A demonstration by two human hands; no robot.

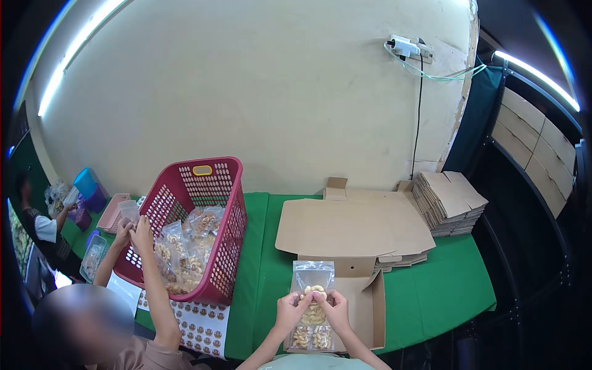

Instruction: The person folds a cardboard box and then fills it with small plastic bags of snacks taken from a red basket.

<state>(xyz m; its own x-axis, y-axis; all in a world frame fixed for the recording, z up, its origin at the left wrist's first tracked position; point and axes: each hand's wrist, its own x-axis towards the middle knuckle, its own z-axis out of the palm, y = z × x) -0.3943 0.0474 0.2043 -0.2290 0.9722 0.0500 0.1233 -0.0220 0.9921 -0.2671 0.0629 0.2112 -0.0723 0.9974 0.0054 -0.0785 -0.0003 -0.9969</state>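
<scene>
A clear zip pouch of cashews is pinched between my left hand and my right hand. The fingers of both hands meet at the pouch's middle, and its zip end points away from me. Beneath it lies an open cardboard box with its lid folded back. Two packs of cashews, a left pack and a right pack, sit side by side at the box's near end. My hands and the pouch hide part of the box floor.
Left of me, a red laundry-style basket holds several nut pouches. A co-worker's hands hold a small clear bag beside it. A sticker sheet lies below the basket. Flattened cartons are stacked at right on the green tablecloth. Another person stands far left.
</scene>
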